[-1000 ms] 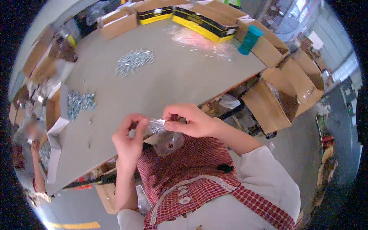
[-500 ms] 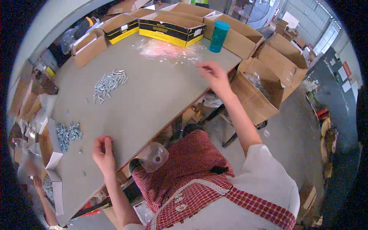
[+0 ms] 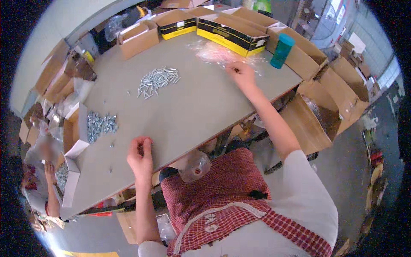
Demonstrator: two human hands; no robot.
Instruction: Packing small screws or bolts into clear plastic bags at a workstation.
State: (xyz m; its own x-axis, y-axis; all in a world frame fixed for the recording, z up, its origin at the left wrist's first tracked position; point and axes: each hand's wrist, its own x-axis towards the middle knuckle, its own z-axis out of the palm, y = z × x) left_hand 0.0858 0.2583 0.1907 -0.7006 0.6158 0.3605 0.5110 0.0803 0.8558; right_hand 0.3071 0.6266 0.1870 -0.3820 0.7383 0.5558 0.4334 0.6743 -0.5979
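Observation:
My right hand is stretched out to the far side of the grey table, fingers pinching the near edge of a heap of clear plastic bags. At the table's near edge rests my left hand, its fingers curled in against the thumb with nothing visible in them. A filled clear bag lies on my lap by a red checked cloth, below the table edge and between my arms. Loose silver screws form a pile mid-table, apart from both hands.
A second pile of screws lies at the left beside an open white box. Yellow-and-black cartons and brown cardboard boxes line the far edge, with a teal cup at the right corner. Another person's arm shows at far left.
My hands, together over my lap on a small bag a second ago, have parted. The right has reached the bag heap, the left has come onto the table edge, and the bag lies on my lap.

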